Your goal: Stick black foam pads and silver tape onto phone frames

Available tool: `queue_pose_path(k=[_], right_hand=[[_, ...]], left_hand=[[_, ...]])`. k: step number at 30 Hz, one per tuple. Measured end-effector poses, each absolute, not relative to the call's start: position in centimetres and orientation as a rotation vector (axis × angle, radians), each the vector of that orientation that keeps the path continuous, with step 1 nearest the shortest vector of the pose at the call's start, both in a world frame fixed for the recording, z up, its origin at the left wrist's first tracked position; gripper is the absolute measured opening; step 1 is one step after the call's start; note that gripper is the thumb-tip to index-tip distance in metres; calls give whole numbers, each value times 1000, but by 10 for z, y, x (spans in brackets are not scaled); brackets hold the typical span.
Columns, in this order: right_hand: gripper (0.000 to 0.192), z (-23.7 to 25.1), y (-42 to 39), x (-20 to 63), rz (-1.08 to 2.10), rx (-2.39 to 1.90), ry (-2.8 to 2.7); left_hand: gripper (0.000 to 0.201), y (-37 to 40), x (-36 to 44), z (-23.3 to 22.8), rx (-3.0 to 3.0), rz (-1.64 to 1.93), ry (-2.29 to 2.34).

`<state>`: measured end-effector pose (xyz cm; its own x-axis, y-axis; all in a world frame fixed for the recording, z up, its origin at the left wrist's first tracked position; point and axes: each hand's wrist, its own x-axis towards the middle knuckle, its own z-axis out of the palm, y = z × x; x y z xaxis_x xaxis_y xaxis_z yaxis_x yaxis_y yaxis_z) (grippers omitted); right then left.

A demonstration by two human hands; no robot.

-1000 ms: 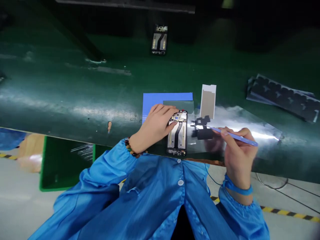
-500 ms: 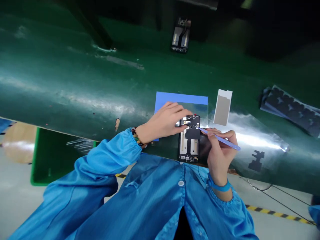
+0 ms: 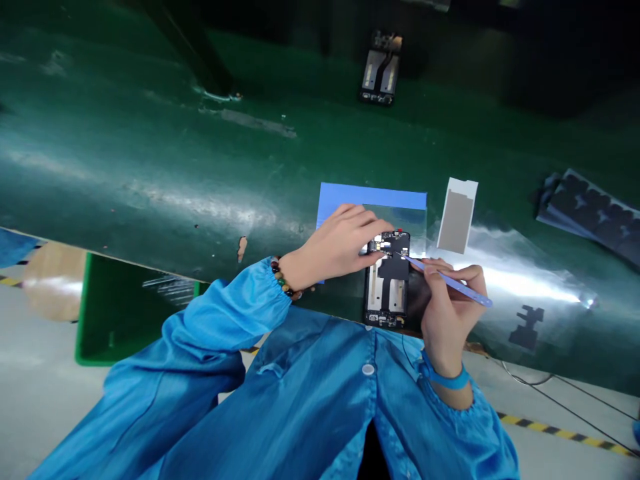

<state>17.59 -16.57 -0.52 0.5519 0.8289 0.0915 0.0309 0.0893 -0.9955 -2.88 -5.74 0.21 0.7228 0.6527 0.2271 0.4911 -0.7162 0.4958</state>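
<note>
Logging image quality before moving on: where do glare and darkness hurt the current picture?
Head view: white glare crosses the clear sheet, softer glare streaks the green bench top at left, its far side sinks into near-black; at the nearer opened phone, the blue tweezers have tips too small to judge.

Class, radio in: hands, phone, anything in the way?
Left hand touching opened phone. Right hand gripping blue tool, tip at black sheet on phone. Left fingers partly cover phone's upper left.
</note>
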Motion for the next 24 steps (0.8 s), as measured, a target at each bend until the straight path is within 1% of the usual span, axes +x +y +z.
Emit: queue_pose_path(k=[9, 14, 16, 19, 21, 22, 24], right_hand=[[28, -9, -168, 177, 674, -1397, -824], [27, -6, -168, 174, 668, -1458, -853], [28, -5, -168, 178, 640, -1436, -849], [31, -5, -166, 195, 486, -1379, -808], [32, -7, -164, 211, 422, -1380, -783], [32, -10, -163, 219, 418, -1390, -772], [33, -15, -161, 230, 436, -1400, -748]], left_hand=[[35, -57, -29, 1, 2551, 556, 905], [30, -60, -29, 2, 2666, 511, 820], [34, -61, -27, 5, 2722, 452, 832], [42, -68, -27, 11, 2771, 381, 872], [45, -81, -30, 13, 2795, 361, 793], [51, -91, -31, 13, 2797, 340, 714], [77, -114, -34, 9, 2781, 274, 546]])
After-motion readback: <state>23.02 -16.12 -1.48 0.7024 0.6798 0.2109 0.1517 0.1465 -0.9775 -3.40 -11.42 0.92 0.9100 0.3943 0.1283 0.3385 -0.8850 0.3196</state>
